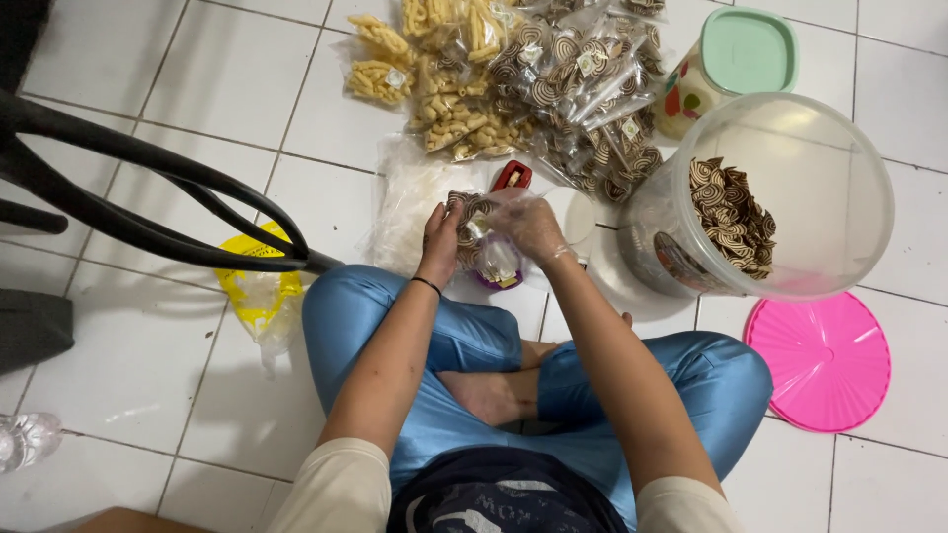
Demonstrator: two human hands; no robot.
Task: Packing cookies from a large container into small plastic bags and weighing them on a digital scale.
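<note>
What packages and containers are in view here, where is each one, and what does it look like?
Small clear bag: in both hands, holding swirled brown snacks.
Bagged swirl snacks: floor ahead, clear packets piled.
Bagged yellow snacks: left of those.
Big clear tub: right, round, part filled with swirl snacks.
Pink lid: below the tub.
Green-lidded jar: top right.

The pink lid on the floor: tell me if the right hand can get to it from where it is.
Probably yes. The pink lid lies flat beside the right knee with nothing on it, but the gloved right hand is busy holding the small snack bag, shared with the left hand.
</note>
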